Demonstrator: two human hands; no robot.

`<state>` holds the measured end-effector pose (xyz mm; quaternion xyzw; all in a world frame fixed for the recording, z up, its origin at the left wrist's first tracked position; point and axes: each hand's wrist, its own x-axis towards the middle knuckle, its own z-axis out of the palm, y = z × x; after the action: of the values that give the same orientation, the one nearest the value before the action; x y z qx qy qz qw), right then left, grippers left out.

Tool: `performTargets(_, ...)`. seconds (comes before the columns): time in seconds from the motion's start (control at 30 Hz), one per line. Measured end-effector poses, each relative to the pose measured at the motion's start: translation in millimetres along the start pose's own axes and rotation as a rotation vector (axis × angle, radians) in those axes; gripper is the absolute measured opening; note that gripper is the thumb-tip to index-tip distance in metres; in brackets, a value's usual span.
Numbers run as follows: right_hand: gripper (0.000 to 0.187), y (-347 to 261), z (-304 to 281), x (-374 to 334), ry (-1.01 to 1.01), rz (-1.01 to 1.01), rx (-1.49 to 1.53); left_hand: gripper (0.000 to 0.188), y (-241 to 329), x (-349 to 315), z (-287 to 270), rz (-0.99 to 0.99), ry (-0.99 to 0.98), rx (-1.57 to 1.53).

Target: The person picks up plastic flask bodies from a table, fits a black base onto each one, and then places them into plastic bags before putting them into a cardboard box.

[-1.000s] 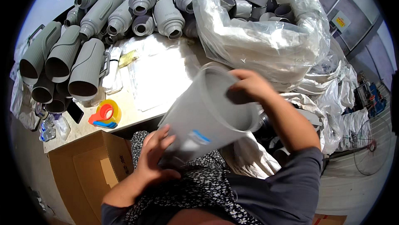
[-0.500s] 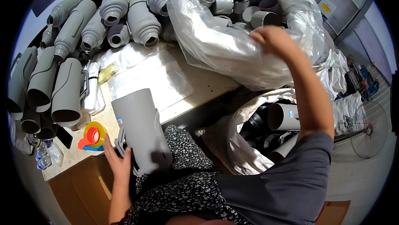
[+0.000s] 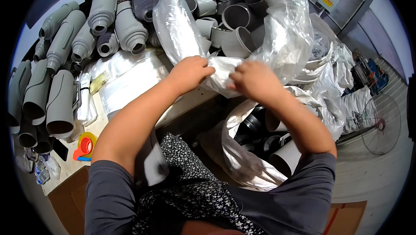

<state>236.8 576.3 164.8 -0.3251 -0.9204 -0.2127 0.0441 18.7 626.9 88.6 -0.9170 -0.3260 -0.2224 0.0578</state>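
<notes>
Left hand [image 3: 190, 73] and right hand [image 3: 256, 82], fingers pinching near rim of plastic bag [image 3: 291, 31]: opening exposed, grey cups [image 3: 229, 43] still inside, grey container [image 3: 156, 164] unheld near left.

- Head-worn fisheye view from above and behind the left hand [image 3: 190, 73] and right hand [image 3: 256, 83], facing downward and forward.
- Near enough that both forearms [image 3: 139, 115] loom large behind the hands.
- Wide: surface [image 3: 188, 104] shows left of both hands.

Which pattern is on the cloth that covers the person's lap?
Small white flowers on black: the lap cloth shows best in the head view, the only one.
</notes>
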Motion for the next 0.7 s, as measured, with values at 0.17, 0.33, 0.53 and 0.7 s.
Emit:
performTargets(0.17,0.027,83.9,-37.4,-8.3,-0.117,0.159,-0.133,0.037,18.4,-4.4,24.6,0.020,0.313,-0.142)
performTargets(0.33,0.015,110.6,9.5,-97.8,0.241,0.367,-0.230,0.055,38.6,0.6,29.0,0.037,0.427,0.020)
performTargets(0.53,0.022,78.7,23.4,-60.5,0.440,0.548,-0.130,0.067,15.2,-22.0,71.7,-0.057,0.144,0.212)
performTargets(0.7,0.025,48.9,25.7,38.5,0.209,0.574,-0.075,0.065,26.6,-47.9,47.3,-0.177,-0.028,-0.044)
